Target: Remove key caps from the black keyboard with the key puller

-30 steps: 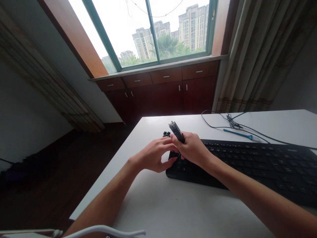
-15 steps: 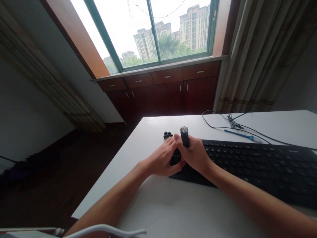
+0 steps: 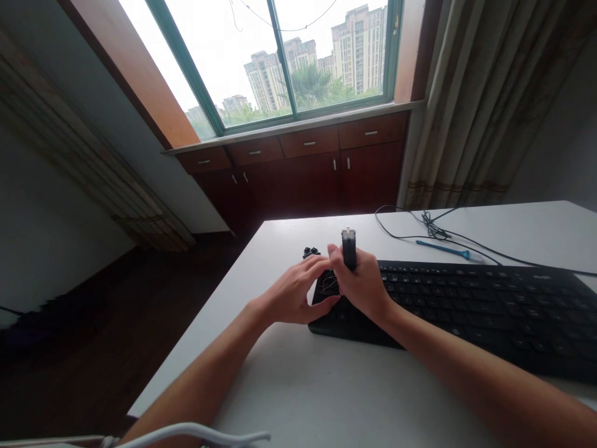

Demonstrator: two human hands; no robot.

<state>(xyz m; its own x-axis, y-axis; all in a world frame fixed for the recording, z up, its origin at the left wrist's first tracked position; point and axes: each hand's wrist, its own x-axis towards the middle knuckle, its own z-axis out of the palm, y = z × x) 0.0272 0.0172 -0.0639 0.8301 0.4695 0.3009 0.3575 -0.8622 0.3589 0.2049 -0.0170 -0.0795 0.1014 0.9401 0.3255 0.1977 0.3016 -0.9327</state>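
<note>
My right hand grips a small black tool held upright, its metal-tipped end sticking up above the fist, over the left end of a black keyboard. My left hand rests beside it at the keyboard's left edge, fingers spread and touching the corner keys, thumb against the keyboard's front edge. Thin wires of the tool show between the two hands. A few loose black keycaps lie on the white table just beyond my left fingertips.
A black cable and a blue thin tool lie on the table behind the keyboard. A curtain hangs at the right, dark wooden cabinets stand under the window. A white curved object shows at the bottom left.
The tool in my right hand has gone from tilted left to upright. My left hand closed in on the keyboard's corner, then spread its fingers again. The view shifted slightly.
</note>
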